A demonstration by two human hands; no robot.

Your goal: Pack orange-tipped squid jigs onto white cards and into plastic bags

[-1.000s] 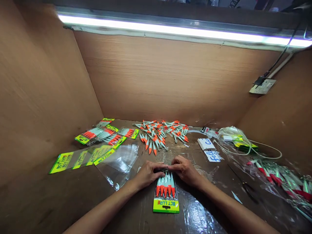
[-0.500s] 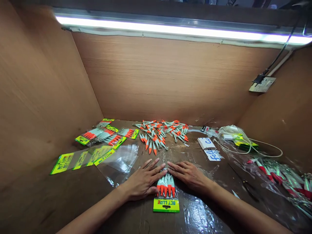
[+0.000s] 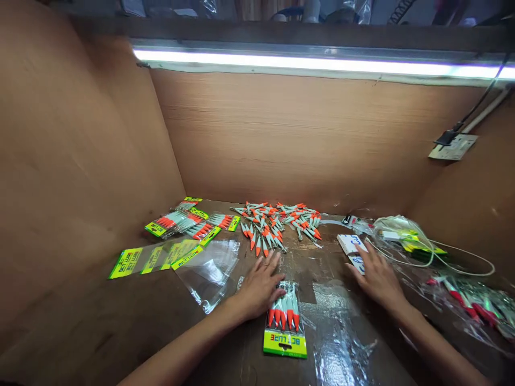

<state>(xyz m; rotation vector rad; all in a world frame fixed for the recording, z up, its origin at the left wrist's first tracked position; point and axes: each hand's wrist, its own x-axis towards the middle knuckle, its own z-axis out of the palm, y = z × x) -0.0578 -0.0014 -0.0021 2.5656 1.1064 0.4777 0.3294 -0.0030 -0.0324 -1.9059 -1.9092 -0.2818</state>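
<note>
A clear bag of fishing lures lies flat on the table in front of me, its yellow-green "BCT LURE" header toward me. The lures inside are white with orange ends. My left hand rests with fingers spread at the bag's upper left, the thumb by its top edge. Over to the right, my right hand is spread over a white card with blue writing, its fingertips at the card; whether they press on it I cannot tell. Beyond my left hand lies a pile of loose lures.
Empty header bags lie left of my left hand, with filled lure packs behind them. At right are a coil of white cord and red-and-silver lures in plastic. Wooden walls enclose the table; a tube light hangs above.
My right hand has left the bag and moved right to the white card. My left hand has shifted slightly up, off most of the bag. The camera view has turned a little left.
</note>
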